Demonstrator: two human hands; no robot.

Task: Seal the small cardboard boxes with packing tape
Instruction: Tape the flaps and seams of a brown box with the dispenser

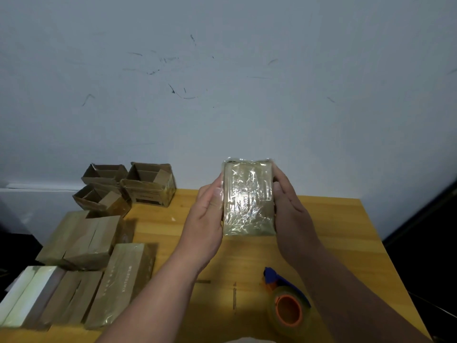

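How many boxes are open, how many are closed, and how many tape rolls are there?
Open boxes: 3, at the table's far left
Closed boxes: 5, with 1 held box between the left hand and right hand, and 4 lying at left
Tape rolls: 1
Total: 9

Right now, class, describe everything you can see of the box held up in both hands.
The box is a small brown cardboard oblong, closed and wrapped in glossy, wrinkled clear tape. It is held upright above the wooden table, broad face toward the camera. The left hand holds its left edge, the right hand its right edge, fingers behind.
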